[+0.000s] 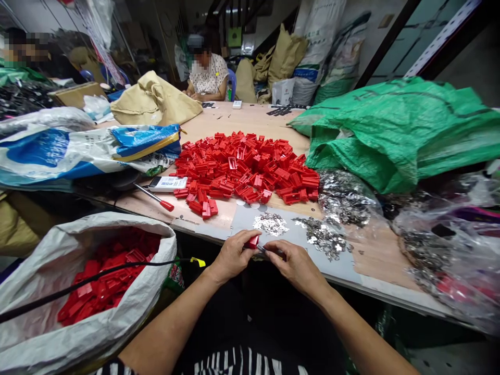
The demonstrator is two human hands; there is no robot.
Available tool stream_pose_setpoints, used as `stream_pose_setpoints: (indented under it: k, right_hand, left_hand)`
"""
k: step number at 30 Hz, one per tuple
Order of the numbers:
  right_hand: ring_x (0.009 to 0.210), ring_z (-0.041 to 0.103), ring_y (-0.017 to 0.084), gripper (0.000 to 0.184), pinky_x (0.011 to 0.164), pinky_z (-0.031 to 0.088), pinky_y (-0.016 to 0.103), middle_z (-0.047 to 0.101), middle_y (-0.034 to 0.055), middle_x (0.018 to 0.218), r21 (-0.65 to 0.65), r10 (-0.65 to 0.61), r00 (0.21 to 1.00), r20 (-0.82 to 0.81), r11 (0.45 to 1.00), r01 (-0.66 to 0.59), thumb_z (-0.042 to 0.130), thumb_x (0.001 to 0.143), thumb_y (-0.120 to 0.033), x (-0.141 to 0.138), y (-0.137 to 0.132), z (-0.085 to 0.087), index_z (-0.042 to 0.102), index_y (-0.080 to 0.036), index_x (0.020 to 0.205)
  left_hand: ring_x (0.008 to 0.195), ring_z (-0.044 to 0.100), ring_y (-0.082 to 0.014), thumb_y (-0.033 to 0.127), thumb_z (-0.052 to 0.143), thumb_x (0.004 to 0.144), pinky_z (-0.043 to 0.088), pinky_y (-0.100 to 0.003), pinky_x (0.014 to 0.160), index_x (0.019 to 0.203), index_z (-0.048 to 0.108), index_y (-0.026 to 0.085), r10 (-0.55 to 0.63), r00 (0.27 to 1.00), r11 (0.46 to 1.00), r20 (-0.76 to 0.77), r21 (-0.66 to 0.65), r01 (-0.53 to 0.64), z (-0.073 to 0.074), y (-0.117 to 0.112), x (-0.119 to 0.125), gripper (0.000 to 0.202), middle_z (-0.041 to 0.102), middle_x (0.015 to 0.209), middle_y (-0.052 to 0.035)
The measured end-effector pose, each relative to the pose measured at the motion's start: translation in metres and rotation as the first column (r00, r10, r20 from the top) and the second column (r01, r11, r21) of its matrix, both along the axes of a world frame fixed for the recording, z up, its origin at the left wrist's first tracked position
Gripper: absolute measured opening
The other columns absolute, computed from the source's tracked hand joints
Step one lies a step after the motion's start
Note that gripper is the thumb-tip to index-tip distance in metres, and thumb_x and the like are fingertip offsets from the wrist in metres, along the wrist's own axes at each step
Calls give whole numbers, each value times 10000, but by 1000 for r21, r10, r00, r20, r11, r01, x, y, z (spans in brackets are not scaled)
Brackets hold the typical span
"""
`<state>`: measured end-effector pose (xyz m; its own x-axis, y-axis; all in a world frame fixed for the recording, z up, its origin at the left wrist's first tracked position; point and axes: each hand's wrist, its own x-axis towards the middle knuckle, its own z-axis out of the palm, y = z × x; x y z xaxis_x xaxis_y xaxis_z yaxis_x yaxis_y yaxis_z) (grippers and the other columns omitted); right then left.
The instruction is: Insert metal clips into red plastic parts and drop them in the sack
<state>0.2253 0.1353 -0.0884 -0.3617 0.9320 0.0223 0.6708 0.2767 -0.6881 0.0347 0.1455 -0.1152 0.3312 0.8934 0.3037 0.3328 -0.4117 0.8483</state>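
Observation:
My left hand (pixel 232 255) pinches a small red plastic part (pixel 253 241) over the table's front edge. My right hand (pixel 297 266) meets it from the other side, its fingers closed on a small silver metal piece (pixel 262 250) at the red part. Just beyond my hands, silver metal clips (pixel 270 224) lie in loose piles on a grey sheet (pixel 242 221). A large heap of red plastic parts (pixel 242 166) covers the wooden tabletop (pixel 258 120) farther on.
At the lower left, a white woven sack (pixel 39 281) holds more red parts. A red-handled screwdriver (pixel 156 198) lies next to a white remote control (pixel 167 183). A green woven bag (pixel 398 130) and clear bags of metal pieces (pixel 441 245) crowd the right. A co-worker (pixel 207 73) sits across the table.

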Motion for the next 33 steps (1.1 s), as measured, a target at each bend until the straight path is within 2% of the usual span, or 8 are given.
stream_pose_setpoints:
  k: [13, 20, 26, 29, 33]
  right_hand:
    - [836, 621, 186, 189, 736, 459, 297, 677, 16, 915, -18, 29, 998, 50, 999, -28, 505, 874, -226, 1, 5, -3, 676, -240, 952]
    - [859, 619, 194, 177, 763, 461, 305, 673, 20, 906, -41, 32, 998, 58, 999, -30, 508, 862, -192, 1, 8, -1, 669, -231, 923]
    - [835, 612, 188, 197, 743, 455, 298, 648, 35, 900, 23, 10, 997, 79, 1000, -12, 468, 865, -129, -12, -1, -4, 633, -213, 932]
    - [847, 605, 191, 196, 760, 453, 307, 636, 46, 915, 31, -7, 997, 77, 1000, 4, 456, 872, -130, -15, -2, -4, 623, -204, 941]
    - [831, 596, 199, 144, 738, 454, 313, 642, 33, 898, -40, 26, 1000, -7, 999, -27, 478, 884, -203, -9, 4, -3, 615, -213, 929]
  left_hand:
    - [988, 622, -180, 103, 618, 787, 480, -312, 896, 1157, 592, 237, -12, 1000, 999, 5, -33, 12, -1, 2, -2, 394, 673, 1068, -38]
    - [989, 634, -176, 122, 612, 805, 497, -303, 879, 1162, 590, 215, -2, 1000, 1000, 11, 8, 2, -6, 1, -1, 370, 680, 1086, -53]
    - [982, 638, -179, 146, 612, 816, 500, -304, 866, 1171, 587, 223, 44, 999, 999, 18, 25, -45, -12, -1, 2, 364, 680, 1103, -53]
    - [991, 636, -196, 173, 620, 810, 492, -326, 874, 1170, 595, 237, 52, 998, 999, 28, -5, -51, -12, 0, 2, 366, 679, 1113, -55]
    - [975, 635, -210, 196, 648, 786, 478, -333, 879, 1124, 628, 241, 48, 995, 995, 84, -91, -40, -8, 0, 0, 342, 685, 1087, -56]
